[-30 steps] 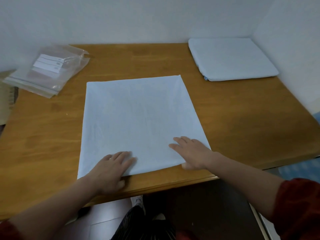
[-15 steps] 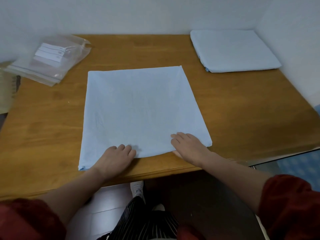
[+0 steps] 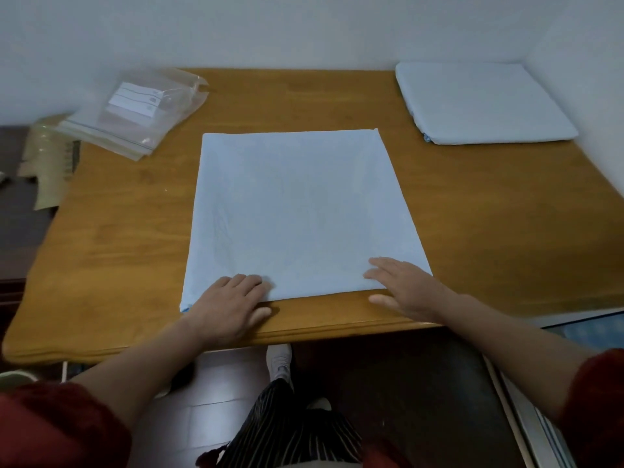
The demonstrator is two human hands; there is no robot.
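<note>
A pale blue cloth (image 3: pixel 297 211), folded flat into a square, lies in the middle of the wooden table (image 3: pixel 489 238). My left hand (image 3: pixel 229 304) rests on its near left edge, fingers on the cloth and thumb on the wood. My right hand (image 3: pixel 401 287) lies flat on the near right corner with fingers straight and spread. Neither hand grips the cloth.
A second folded pale blue cloth (image 3: pixel 479 101) sits at the far right corner by the wall. Clear plastic zip bags with white labels (image 3: pixel 135 111) lie at the far left. Brown packaging (image 3: pixel 47 160) hangs off the table's left edge. Walls close the back and right.
My left hand slid back toward the near edge and its fingers bunched closer. My right hand shifted slightly right along the near edge. The camera view tilted; the cloth stays put.
</note>
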